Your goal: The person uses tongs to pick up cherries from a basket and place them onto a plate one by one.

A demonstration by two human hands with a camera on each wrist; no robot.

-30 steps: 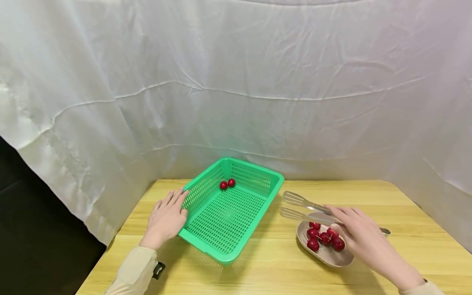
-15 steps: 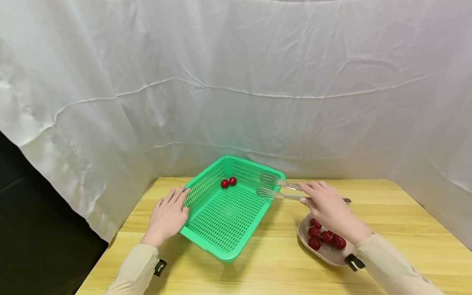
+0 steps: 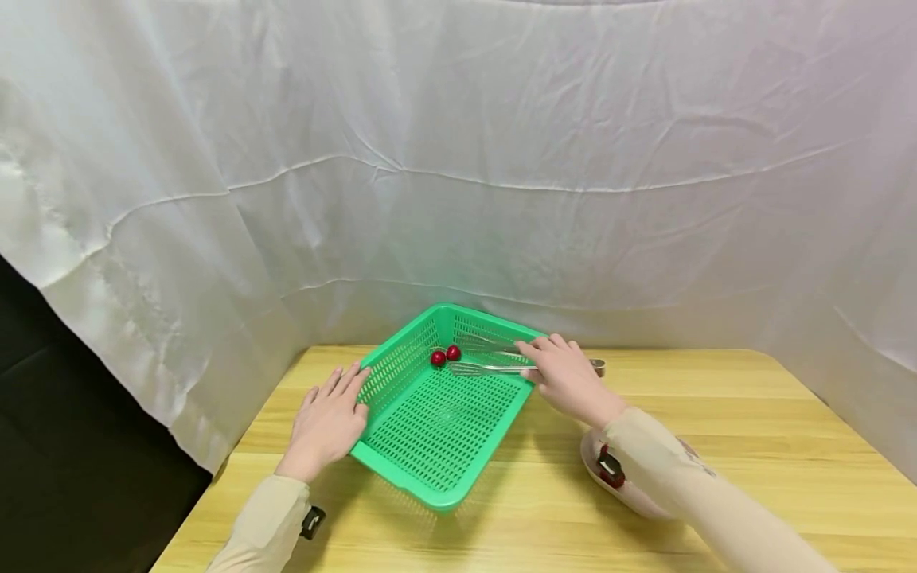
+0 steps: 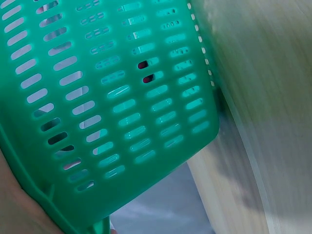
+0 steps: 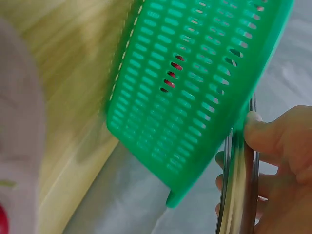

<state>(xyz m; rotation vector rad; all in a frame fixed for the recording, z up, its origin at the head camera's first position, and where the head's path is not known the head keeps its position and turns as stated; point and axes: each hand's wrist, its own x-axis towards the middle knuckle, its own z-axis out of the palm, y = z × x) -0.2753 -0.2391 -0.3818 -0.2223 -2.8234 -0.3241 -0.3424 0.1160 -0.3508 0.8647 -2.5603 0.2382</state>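
My left hand (image 3: 329, 418) rests with extended fingers on the left rim of a green plastic basket (image 3: 450, 497). Two red cherries (image 3: 438, 359) lie together in the basket's far left corner. With my right hand (image 3: 569, 386) I hold metal tongs (image 3: 501, 368) over the basket's right rim. Their slotted ends are apart, inside the basket just right of the cherries. In the right wrist view, thumb and fingers press the tongs (image 5: 239, 190) from both sides. The left wrist view shows the cherries (image 4: 148, 78) only through the slots of the basket wall.
A pinkish oval dish (image 3: 634, 500) stands at the right, largely hidden under my right forearm, with red cherries in it. The wooden table (image 3: 774, 446) ends at a white cloth (image 3: 458, 231) behind and at the sides. Something black (image 3: 79, 454) is at the left.
My right hand has moved left with the tongs, from above the dish to over the basket's right rim, their ends now beside the two cherries. My left hand has stayed on the rim.
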